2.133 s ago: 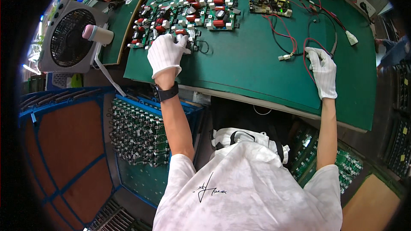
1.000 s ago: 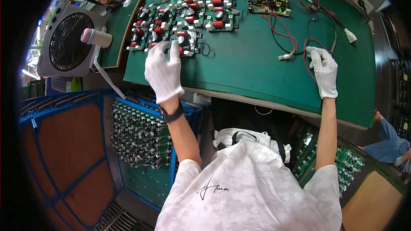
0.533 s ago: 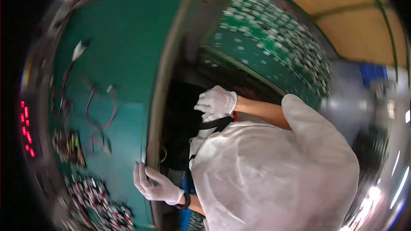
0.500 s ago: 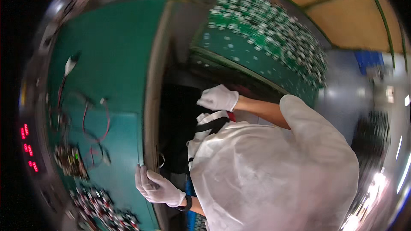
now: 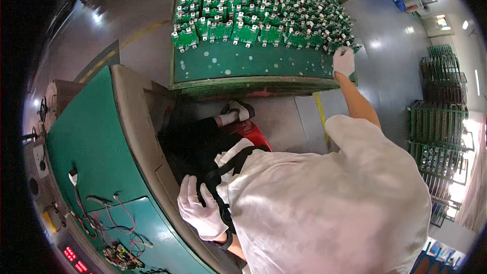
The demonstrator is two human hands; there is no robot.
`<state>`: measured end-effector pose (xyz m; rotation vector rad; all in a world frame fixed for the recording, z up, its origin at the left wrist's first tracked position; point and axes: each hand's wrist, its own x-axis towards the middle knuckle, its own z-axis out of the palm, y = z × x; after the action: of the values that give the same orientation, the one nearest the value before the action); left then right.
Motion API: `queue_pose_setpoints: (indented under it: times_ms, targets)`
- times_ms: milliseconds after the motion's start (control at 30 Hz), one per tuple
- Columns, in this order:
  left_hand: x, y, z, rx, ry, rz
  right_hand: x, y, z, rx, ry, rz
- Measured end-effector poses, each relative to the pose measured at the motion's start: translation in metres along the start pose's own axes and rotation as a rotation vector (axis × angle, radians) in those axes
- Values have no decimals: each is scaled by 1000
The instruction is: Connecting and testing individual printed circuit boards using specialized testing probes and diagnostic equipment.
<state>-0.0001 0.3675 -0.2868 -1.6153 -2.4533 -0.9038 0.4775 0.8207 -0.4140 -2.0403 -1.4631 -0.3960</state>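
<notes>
Cart (image 5: pixel 223 65) bears rows of green boards (image 5: pixel 245 33). 2 hands, white-gloved. Right hand (image 5: pixel 344 62) at cart's near right corner, fingers down at the boards; cannot tell if gripping. Left hand (image 5: pixel 202 210) half open, fingers curved, well short of cart. Bench (image 5: pixel 96 127) left of cart.

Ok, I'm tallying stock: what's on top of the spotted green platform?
On the spotted green platform, crowded green circuit boards fill the far part; the right hand is at their right end. What lies beneath the boards is covered.
</notes>
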Motion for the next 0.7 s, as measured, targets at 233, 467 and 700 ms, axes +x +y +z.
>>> queue_pose_setpoints:
  times_ms: [233,467,700]
  targets:
    - [1,-9,8,27,-139,18,54,32,7,-423,-400,296]
    - [8,-13,41,-67,-180,49,166,144,13,-302,-510,9]
    - [7,-18,39,24,-359,-48,112,102,57,-208,-617,104]
